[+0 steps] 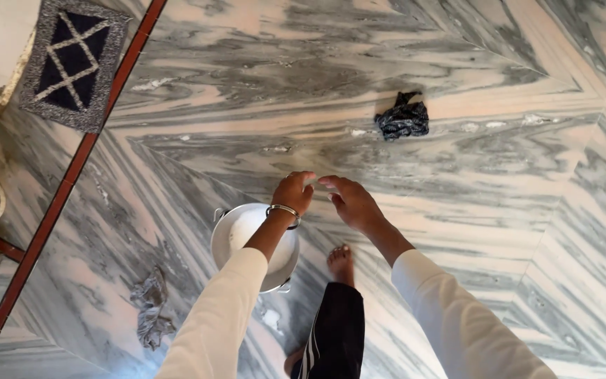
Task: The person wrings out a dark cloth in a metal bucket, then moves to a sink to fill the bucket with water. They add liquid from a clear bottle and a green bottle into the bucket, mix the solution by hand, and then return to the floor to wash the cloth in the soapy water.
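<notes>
- floor (457, 154): marble with grey and pinkish swirly veins
- mat (71, 62): grey border, navy middle, pale crisscross lines
- pot (247, 231): shiny white-silver
- rag (402, 118): dark blue-black, speckled
- other cloth (151, 309): plain grey
- sleeves (219, 330): cream

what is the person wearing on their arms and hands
Both arms are in long cream-white sleeves that end partway up the forearm. The left hand has a silver metal bangle at the wrist. The right hand is bare, with no glove or visible jewellery.
</notes>
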